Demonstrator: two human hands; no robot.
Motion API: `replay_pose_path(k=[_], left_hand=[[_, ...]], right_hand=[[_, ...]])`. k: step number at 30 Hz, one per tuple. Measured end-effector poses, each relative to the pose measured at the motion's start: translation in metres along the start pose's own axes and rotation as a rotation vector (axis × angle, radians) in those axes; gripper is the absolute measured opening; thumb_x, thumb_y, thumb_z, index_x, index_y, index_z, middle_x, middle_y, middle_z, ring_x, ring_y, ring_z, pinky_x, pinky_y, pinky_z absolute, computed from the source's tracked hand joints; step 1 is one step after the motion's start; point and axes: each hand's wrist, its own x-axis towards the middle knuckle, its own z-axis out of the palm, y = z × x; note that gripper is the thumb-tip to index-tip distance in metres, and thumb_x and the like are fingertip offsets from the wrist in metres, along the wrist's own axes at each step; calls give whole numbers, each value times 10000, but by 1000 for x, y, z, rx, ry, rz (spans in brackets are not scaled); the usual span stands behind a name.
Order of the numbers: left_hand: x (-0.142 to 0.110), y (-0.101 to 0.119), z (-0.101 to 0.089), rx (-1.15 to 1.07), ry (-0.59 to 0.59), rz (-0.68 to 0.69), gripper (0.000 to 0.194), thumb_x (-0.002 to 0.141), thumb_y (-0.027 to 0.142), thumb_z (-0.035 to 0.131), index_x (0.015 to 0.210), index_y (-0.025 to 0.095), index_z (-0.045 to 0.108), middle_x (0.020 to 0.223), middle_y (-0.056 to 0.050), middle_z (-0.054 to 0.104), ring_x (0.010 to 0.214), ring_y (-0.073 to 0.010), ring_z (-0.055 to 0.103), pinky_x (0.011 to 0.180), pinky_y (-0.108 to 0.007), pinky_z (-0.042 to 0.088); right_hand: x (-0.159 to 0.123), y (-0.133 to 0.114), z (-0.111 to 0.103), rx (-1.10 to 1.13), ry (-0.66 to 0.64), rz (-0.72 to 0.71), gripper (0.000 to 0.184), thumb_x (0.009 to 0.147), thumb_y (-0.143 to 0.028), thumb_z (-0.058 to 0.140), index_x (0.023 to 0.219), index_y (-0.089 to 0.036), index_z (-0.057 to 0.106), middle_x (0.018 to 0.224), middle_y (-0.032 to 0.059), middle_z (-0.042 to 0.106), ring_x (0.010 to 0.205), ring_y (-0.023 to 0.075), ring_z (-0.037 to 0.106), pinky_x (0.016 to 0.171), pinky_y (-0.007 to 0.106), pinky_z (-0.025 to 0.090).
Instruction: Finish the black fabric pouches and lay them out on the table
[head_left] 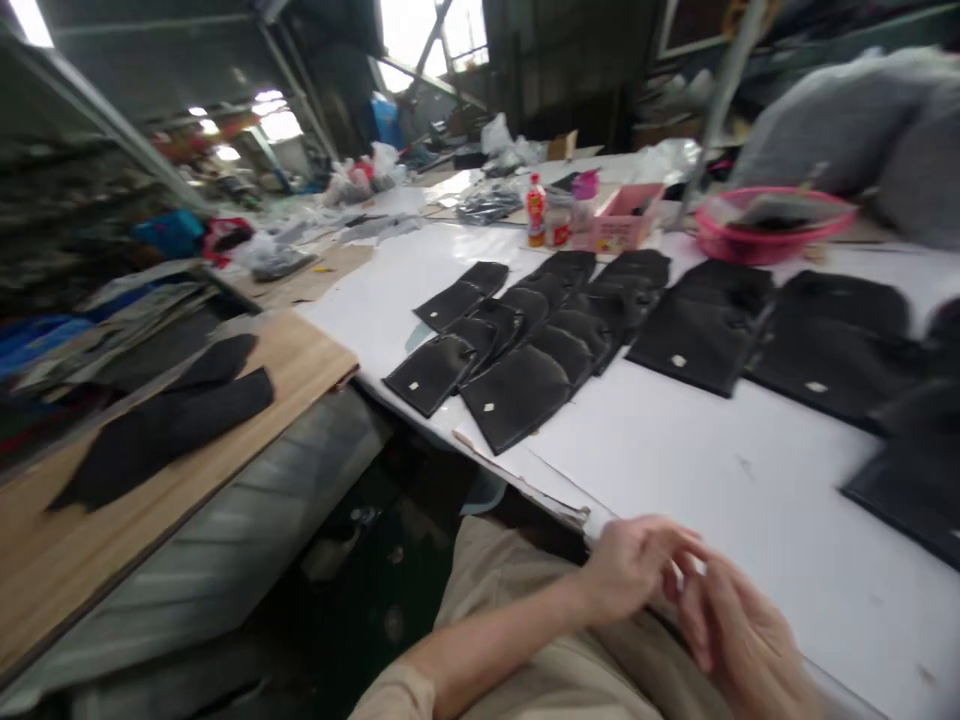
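My left hand and my right hand meet over my lap at the front edge of the white table. The left fingers are curled in against the right fingertips; whatever they hold, if anything, is too blurred to make out. My right hand is partly open, thumb and fingers loosely bent, with nothing visible in it. Beyond them lie several flat black sewn pieces in overlapping rows, some with small white tags. Larger black pieces lie farther right, apart from both hands.
Black cloth pieces rest on a wooden board at left, across a dark gap from the table. At the back stand a drink bottle, a pink basket and a pink basin. Grey sacks bulge behind.
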Motion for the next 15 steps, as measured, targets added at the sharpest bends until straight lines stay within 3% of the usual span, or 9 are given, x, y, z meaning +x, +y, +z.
replay_pose_path(k=[1,3,5,7,8,11,15], left_hand=[[-2,4,-2,-2,21,5,587,900,597,466,1176,123,677,727,-51,650,566,-123,560,550,-220,463],[-4,11,-7,31,9,-21,543,881,593,508,1029,117,724,643,-31,607,535,-117,540,529,-214,451],[-2,13,-11,71,-17,-63,485,860,574,555,937,129,731,566,-4,568,493,-111,510,492,-207,433],[1,10,-13,157,34,-74,427,821,546,623,908,144,735,565,1,585,508,-117,514,496,-208,441],[4,6,-14,206,73,-76,417,792,548,654,892,151,734,572,0,607,506,-119,515,504,-212,448],[9,-9,-18,275,115,-120,435,656,581,752,749,158,709,547,-1,628,485,-128,512,484,-224,442],[12,-24,-25,289,61,-200,575,491,636,814,821,177,709,607,-16,674,570,-183,604,508,-247,483]], right_hand=[[-4,-6,5,-15,-24,3,432,934,-555,473,1153,-224,646,421,-41,444,398,136,448,560,323,489],[-11,-13,14,-8,-57,28,486,928,-564,478,1201,-188,621,445,-55,477,373,122,425,426,253,399],[-16,-16,16,2,-69,35,479,956,-521,441,1293,-207,574,509,-56,535,380,114,446,397,223,381],[-20,-16,7,-145,-45,-66,381,968,-412,478,1308,-274,582,723,-18,669,513,120,564,502,229,465],[-23,-15,-2,-275,2,-142,342,962,-355,510,1285,-293,607,875,4,711,657,136,633,628,252,513],[-45,-13,-50,-646,312,-175,270,942,-239,551,1185,-247,670,1017,43,706,887,178,660,839,304,510],[-94,-3,-127,-1094,770,17,329,874,-134,585,1193,-199,633,1079,96,665,1030,257,604,906,404,489]])
